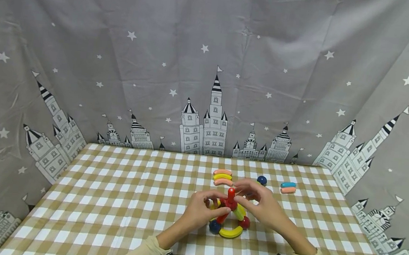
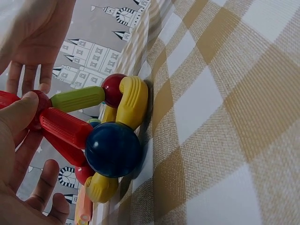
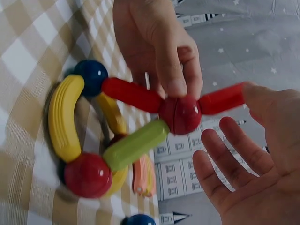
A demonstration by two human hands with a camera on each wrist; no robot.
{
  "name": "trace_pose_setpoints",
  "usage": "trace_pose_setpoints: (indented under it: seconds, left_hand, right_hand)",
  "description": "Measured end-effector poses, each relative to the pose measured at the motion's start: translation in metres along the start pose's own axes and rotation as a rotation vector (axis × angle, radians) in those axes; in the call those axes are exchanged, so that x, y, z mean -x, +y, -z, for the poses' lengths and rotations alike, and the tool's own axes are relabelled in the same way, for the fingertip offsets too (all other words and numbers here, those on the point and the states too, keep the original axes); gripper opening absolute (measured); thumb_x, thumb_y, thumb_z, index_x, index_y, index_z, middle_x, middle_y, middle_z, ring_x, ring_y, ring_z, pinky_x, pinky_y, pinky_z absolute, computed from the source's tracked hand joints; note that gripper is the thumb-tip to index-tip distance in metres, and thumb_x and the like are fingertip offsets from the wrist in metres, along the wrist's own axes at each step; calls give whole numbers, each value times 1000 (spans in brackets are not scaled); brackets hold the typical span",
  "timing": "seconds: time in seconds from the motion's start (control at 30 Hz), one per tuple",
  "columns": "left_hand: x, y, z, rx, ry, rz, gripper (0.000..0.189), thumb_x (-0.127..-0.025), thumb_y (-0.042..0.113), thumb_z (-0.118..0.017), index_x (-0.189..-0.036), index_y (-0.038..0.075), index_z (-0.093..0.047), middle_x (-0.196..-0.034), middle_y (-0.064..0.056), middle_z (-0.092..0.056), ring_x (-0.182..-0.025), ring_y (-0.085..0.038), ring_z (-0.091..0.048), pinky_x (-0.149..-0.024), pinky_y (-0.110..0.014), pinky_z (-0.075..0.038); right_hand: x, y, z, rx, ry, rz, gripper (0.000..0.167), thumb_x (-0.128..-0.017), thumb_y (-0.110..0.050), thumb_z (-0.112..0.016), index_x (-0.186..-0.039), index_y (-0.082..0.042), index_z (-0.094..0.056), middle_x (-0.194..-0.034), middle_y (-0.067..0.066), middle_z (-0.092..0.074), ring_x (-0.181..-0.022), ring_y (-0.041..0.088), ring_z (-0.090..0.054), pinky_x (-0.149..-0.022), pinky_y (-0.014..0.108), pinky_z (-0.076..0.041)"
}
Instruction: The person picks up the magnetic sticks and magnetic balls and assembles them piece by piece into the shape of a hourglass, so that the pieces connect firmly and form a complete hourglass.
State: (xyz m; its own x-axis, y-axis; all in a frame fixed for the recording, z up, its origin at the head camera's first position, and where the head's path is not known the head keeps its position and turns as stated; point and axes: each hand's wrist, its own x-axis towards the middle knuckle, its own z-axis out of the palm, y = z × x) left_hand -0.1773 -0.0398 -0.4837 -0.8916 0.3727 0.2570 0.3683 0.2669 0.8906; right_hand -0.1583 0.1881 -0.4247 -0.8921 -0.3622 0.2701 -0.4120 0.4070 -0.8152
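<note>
On the table stands a toy frame of rods and balls. A blue ball (image 2: 113,149), a red ball (image 3: 88,174) and curved yellow rods (image 1: 231,232) form a ring. Red rods (image 3: 133,93) and a green rod (image 3: 137,143) slope up to a top red ball (image 3: 180,115). My left hand (image 1: 201,208) pinches that top ball, its thumb on the near side. Above it rises another red rod (image 1: 231,193); my right hand (image 1: 261,204) holds its upper end near the thumb tip, the index finger partly hidden and the other fingers spread.
Behind the frame lie curved orange and yellow rods (image 1: 223,177). A loose blue ball (image 1: 262,180) is beyond the right hand. Farther right are a blue rod (image 1: 288,185) and an orange rod (image 1: 288,190). A checked cloth (image 1: 125,202) covers the table before a grey curtain.
</note>
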Motion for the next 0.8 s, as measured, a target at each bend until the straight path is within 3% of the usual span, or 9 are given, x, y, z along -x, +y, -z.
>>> trace_pose_setpoints:
  seconds: [0.23, 0.4, 0.8]
  left_hand:
    - [0, 2, -1, 37, 6, 28, 26, -86, 30, -86, -109, 22, -78, -96, -3, -75, -81, -28, -63, -63, -24, -42]
    - [0, 3, -1, 36, 3, 44, 27, -85, 31, -86, -109, 22, -79, -97, -7, -75, -82, -29, -63, -62, -24, -42]
    - [0, 3, 0, 15, -3, 46, 26, -87, 34, -84, -108, 21, -78, -96, -5, -75, -83, -32, -63, -66, -26, -44]
  right_hand:
    - [6, 13, 15, 73, 54, -4, 32, -98, -20, -72, -129, -15, -65, -115, 7, -72, -99, 16, -68, -84, 35, -57]
    - [6, 26, 23, 132, 83, -12, 36, -96, -16, -75, -130, -12, -65, -119, 5, -70, -97, 18, -69, -82, 35, -57]
    - [2, 65, 27, 177, 125, -135, 40, -92, -7, -77, -129, -5, -64, -123, 21, -67, -94, 26, -71, -78, 38, -58]
